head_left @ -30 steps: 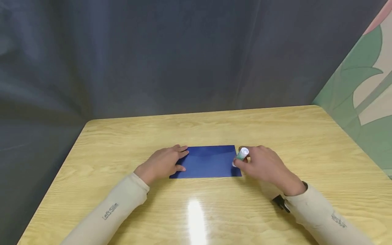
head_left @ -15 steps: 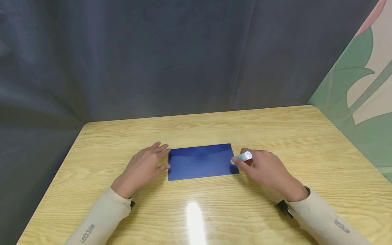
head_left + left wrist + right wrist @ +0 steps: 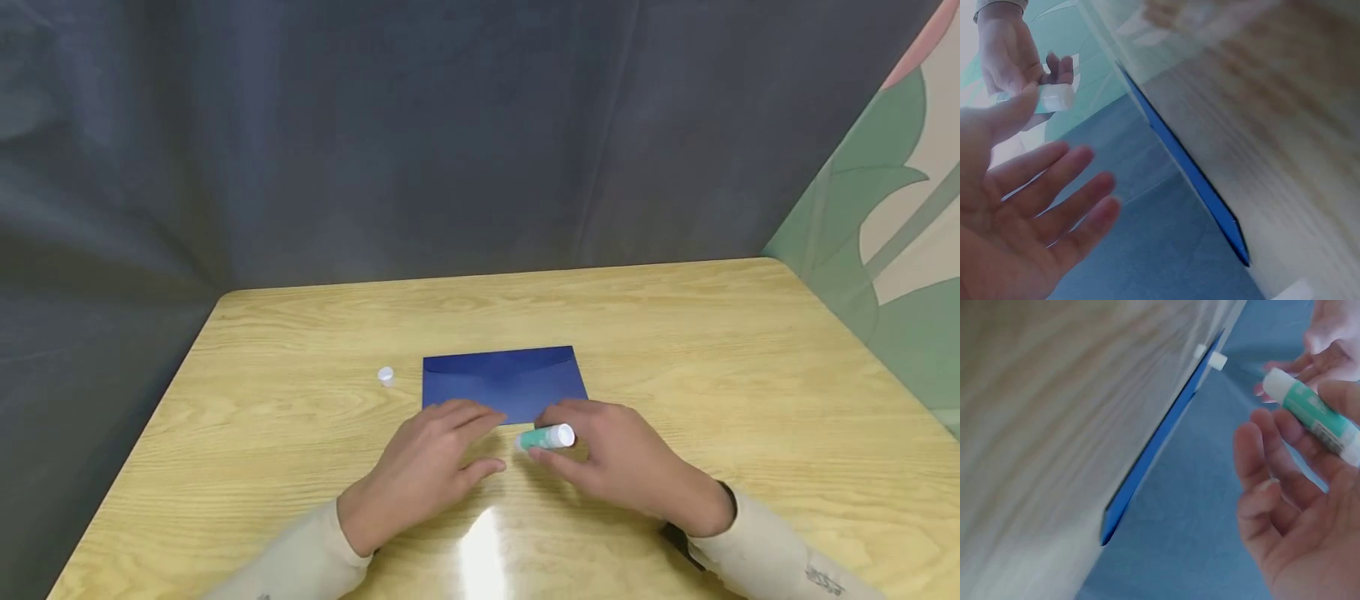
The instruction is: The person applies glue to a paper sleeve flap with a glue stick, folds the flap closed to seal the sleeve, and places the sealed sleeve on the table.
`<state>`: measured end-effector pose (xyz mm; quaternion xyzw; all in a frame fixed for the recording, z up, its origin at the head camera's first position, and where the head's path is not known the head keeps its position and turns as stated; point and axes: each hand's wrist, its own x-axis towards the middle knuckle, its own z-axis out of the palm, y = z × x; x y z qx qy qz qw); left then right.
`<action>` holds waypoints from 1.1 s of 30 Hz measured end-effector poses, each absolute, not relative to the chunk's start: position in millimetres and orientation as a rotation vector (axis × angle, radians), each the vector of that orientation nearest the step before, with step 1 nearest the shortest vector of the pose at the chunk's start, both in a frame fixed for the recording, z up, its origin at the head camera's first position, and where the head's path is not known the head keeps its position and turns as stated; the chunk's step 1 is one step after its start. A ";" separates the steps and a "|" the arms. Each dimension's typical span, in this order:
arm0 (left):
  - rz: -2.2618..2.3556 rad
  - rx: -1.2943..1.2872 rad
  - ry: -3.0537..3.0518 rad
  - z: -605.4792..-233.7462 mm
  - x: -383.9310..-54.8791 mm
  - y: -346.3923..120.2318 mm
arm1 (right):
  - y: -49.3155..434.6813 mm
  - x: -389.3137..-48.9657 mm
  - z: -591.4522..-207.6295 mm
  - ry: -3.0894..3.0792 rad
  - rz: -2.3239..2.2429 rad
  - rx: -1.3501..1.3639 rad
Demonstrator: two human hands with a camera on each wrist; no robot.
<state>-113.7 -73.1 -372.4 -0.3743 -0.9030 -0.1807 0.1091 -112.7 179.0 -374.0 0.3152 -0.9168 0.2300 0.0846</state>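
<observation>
My right hand point(image 3: 626, 467) pinches a green and white glue stick point(image 3: 546, 437) between thumb and fingers, over the near edge of a dark blue envelope point(image 3: 498, 375). In the right wrist view the glue stick point(image 3: 1315, 411) lies slanted across the raised fingers. My left hand point(image 3: 426, 462) hovers just left of the stick, fingers spread and holding nothing; the left wrist view shows its palm point(image 3: 1007, 250) facing inward. The envelope lies flat, its flap line along the far side, its near edge partly behind both hands. A small white cap point(image 3: 386, 377) stands left of the envelope.
The wood-grain table point(image 3: 247, 433) reaches back to a dark curtain point(image 3: 420, 150). On the right rises a wall with painted leaves point(image 3: 877, 208). Light glares off the table point(image 3: 482, 554) near its front.
My left hand has moved from the envelope's left end toward me and right. The right hand has brought the glue stick left and nearer me. The white cap is now visible left of the envelope.
</observation>
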 end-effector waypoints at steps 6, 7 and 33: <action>-0.569 -1.207 -2.561 -375.0 -112.9 -62.9 | 172.6 -107.4 -373.7 -2.644 0.702 1.036; -0.589 -1.228 -2.549 -374.3 -112.5 -61.2 | 172.2 -106.4 -373.3 -2.640 0.715 1.048; -0.706 -0.907 -2.401 -372.5 -113.1 -60.8 | 173.8 -100.1 -369.2 -2.687 0.746 0.744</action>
